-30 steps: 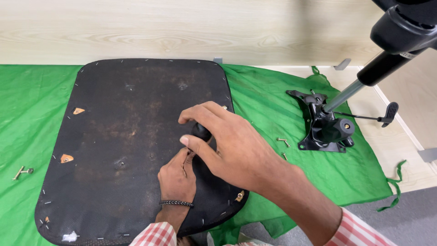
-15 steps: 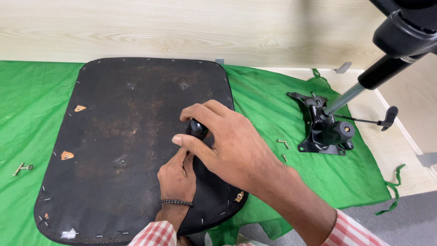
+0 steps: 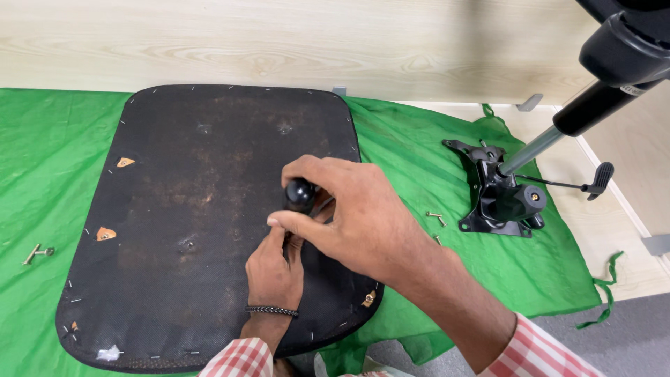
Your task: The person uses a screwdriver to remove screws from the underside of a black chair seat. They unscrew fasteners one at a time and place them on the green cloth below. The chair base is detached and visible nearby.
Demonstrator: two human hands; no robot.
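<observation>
Right hand grips black knob, left hand beneath.

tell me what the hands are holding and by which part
The right hand grips a black rounded tool handle at its top. The left hand sits below it on the seat base; what it holds cannot be told.

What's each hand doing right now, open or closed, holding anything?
Left hand: rests on the black seat panel, fingers hidden; grip cannot be told.
Right hand: closed around a round black knob.
</observation>
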